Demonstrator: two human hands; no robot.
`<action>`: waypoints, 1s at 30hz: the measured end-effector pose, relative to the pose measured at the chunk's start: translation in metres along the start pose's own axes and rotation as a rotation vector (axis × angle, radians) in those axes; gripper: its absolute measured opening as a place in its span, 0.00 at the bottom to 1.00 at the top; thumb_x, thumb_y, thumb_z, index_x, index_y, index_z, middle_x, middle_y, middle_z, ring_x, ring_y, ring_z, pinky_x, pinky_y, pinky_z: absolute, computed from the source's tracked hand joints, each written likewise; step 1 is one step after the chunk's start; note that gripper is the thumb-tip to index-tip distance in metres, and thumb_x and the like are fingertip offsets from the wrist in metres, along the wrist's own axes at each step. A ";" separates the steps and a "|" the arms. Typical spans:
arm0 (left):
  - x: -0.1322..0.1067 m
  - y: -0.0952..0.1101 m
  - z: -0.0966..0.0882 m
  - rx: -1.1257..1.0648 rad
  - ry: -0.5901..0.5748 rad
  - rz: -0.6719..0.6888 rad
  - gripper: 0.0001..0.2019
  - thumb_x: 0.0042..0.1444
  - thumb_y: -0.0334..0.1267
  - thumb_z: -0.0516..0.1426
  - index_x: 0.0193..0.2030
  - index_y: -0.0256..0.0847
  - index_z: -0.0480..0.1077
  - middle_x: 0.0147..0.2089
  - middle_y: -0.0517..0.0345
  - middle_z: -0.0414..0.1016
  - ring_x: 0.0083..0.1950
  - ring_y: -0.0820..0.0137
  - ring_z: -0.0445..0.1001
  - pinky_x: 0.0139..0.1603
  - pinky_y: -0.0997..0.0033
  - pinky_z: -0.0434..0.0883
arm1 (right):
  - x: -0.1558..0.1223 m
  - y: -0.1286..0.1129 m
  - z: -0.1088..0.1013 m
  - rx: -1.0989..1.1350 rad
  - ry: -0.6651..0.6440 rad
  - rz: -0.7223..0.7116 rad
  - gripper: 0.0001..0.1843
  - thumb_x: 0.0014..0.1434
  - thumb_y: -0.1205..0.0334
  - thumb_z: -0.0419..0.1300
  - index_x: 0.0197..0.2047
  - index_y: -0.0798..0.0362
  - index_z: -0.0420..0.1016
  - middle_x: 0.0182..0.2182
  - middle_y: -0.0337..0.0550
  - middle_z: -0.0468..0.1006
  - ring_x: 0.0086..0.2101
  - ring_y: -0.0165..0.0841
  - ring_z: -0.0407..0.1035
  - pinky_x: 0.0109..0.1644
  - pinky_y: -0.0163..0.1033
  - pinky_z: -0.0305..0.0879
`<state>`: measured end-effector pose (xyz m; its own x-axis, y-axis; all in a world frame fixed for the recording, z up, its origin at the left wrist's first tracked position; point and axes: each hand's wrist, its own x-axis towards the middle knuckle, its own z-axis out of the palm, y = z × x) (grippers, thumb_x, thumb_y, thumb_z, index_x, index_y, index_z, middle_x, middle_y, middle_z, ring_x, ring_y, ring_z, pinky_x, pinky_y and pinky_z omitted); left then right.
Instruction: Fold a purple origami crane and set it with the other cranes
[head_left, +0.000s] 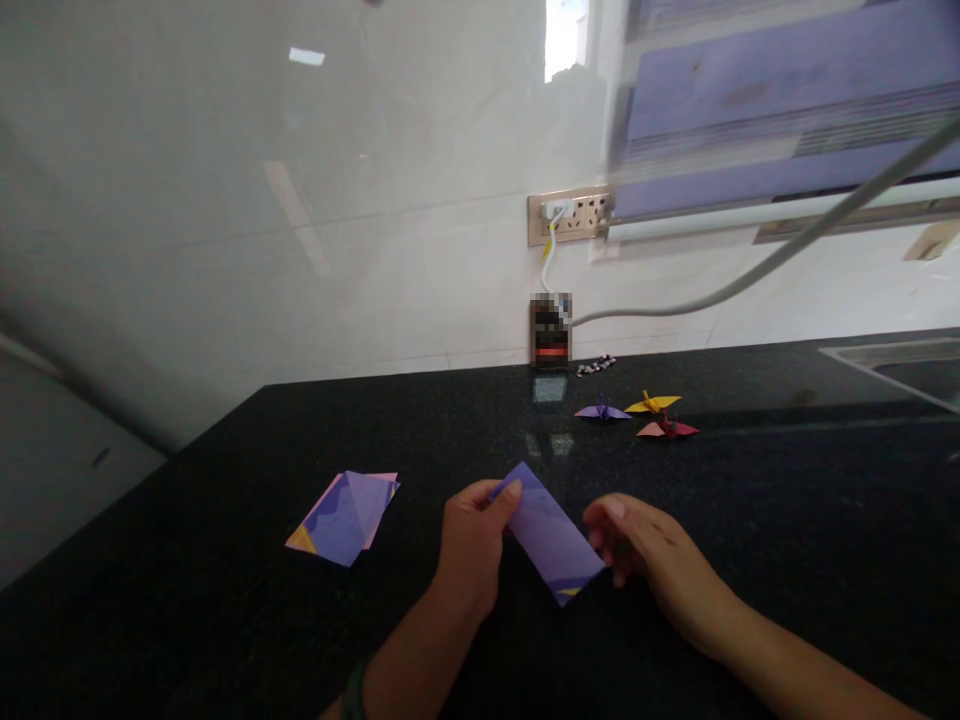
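We're pinching the purple paper in our L hand, thumb on top at its far-left end, prob. so the rest stays free. It's mid-surface, well apart from the back edge. Our R hand is loosely curled, no grip, just beside the paper's R edge; contact, can't tell. Paper cranes nr back edge, loose sheets nr L edge, prob. outta hands' way. Rimmed recess, back edge far R: contents unclear.
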<state>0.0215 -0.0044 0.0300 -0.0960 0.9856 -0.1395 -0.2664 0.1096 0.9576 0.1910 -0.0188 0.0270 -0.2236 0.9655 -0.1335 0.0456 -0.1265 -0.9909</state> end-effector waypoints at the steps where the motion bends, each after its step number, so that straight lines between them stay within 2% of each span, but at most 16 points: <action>1: -0.004 -0.001 0.003 0.047 -0.075 -0.033 0.09 0.45 0.40 0.58 0.26 0.34 0.71 0.22 0.58 0.70 0.24 0.74 0.65 0.27 0.74 0.62 | -0.001 0.000 0.001 0.039 -0.055 0.015 0.17 0.56 0.52 0.48 0.31 0.56 0.67 0.23 0.38 0.67 0.23 0.27 0.61 0.23 0.31 0.56; 4: -0.014 -0.003 0.011 0.116 -0.221 -0.089 0.09 0.43 0.39 0.59 0.23 0.33 0.72 0.19 0.60 0.67 0.21 0.77 0.61 0.23 0.76 0.59 | -0.004 0.001 0.005 0.082 -0.218 0.078 0.14 0.52 0.52 0.55 0.30 0.57 0.67 0.22 0.36 0.67 0.21 0.24 0.59 0.24 0.30 0.55; 6: -0.017 -0.003 0.013 0.106 -0.263 -0.101 0.09 0.43 0.38 0.59 0.22 0.33 0.72 0.19 0.60 0.67 0.20 0.77 0.61 0.23 0.76 0.58 | -0.005 0.002 0.008 0.072 -0.278 0.115 0.13 0.50 0.54 0.57 0.29 0.57 0.68 0.20 0.34 0.66 0.19 0.23 0.58 0.24 0.30 0.54; 8: -0.016 -0.001 0.012 0.088 -0.239 -0.078 0.09 0.43 0.39 0.59 0.22 0.34 0.72 0.19 0.60 0.68 0.21 0.76 0.61 0.23 0.75 0.59 | -0.006 0.001 0.010 0.043 -0.296 0.135 0.14 0.51 0.53 0.56 0.26 0.57 0.67 0.18 0.34 0.65 0.18 0.22 0.56 0.23 0.29 0.52; 13: -0.004 0.000 0.002 0.051 -0.078 -0.003 0.10 0.44 0.41 0.58 0.25 0.34 0.72 0.21 0.59 0.69 0.23 0.75 0.64 0.25 0.74 0.60 | -0.004 -0.001 0.006 -0.174 -0.231 0.090 0.17 0.50 0.51 0.56 0.21 0.56 0.66 0.16 0.34 0.65 0.16 0.22 0.55 0.20 0.28 0.52; 17: 0.004 -0.004 -0.003 0.077 -0.024 0.011 0.11 0.44 0.42 0.58 0.26 0.34 0.71 0.22 0.59 0.68 0.24 0.75 0.64 0.26 0.74 0.61 | -0.001 0.001 -0.005 -0.272 -0.278 0.057 0.21 0.52 0.49 0.53 0.18 0.57 0.66 0.13 0.35 0.65 0.14 0.23 0.55 0.18 0.29 0.49; 19: 0.006 -0.005 -0.005 0.068 -0.022 -0.023 0.12 0.43 0.43 0.59 0.26 0.33 0.70 0.22 0.59 0.68 0.24 0.74 0.65 0.26 0.74 0.62 | 0.001 0.001 -0.011 -0.282 -0.249 0.037 0.24 0.56 0.47 0.47 0.19 0.56 0.67 0.11 0.35 0.64 0.14 0.23 0.55 0.18 0.29 0.50; 21: 0.008 -0.004 -0.007 0.032 -0.068 -0.103 0.12 0.42 0.43 0.59 0.26 0.33 0.69 0.23 0.58 0.68 0.24 0.73 0.66 0.27 0.72 0.63 | 0.002 -0.001 -0.015 -0.363 -0.148 -0.068 0.22 0.57 0.50 0.46 0.21 0.56 0.68 0.14 0.36 0.65 0.17 0.25 0.58 0.21 0.30 0.53; 24: 0.008 -0.003 -0.009 -0.020 -0.168 -0.206 0.12 0.41 0.42 0.60 0.27 0.33 0.69 0.23 0.58 0.69 0.23 0.74 0.66 0.28 0.72 0.64 | 0.002 -0.004 -0.017 -0.499 -0.067 -0.353 0.08 0.54 0.60 0.53 0.35 0.53 0.70 0.27 0.41 0.68 0.27 0.29 0.63 0.29 0.33 0.60; 27: 0.006 -0.004 -0.008 -0.030 -0.239 -0.240 0.11 0.41 0.41 0.60 0.27 0.33 0.69 0.22 0.59 0.68 0.22 0.76 0.64 0.27 0.73 0.63 | -0.002 -0.005 -0.016 -0.603 -0.123 -0.596 0.17 0.51 0.70 0.54 0.45 0.48 0.67 0.40 0.45 0.64 0.37 0.32 0.62 0.38 0.36 0.62; 30: 0.003 -0.006 -0.007 -0.026 -0.292 -0.273 0.11 0.41 0.40 0.61 0.26 0.33 0.68 0.22 0.59 0.68 0.23 0.76 0.64 0.27 0.73 0.62 | -0.006 -0.003 -0.015 -0.699 -0.164 -0.709 0.17 0.52 0.72 0.52 0.43 0.45 0.70 0.44 0.45 0.60 0.40 0.33 0.60 0.40 0.38 0.61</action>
<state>0.0165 -0.0027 0.0223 0.2571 0.9162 -0.3073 -0.2688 0.3732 0.8880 0.2067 -0.0212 0.0314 -0.5492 0.7162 0.4306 0.3989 0.6775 -0.6180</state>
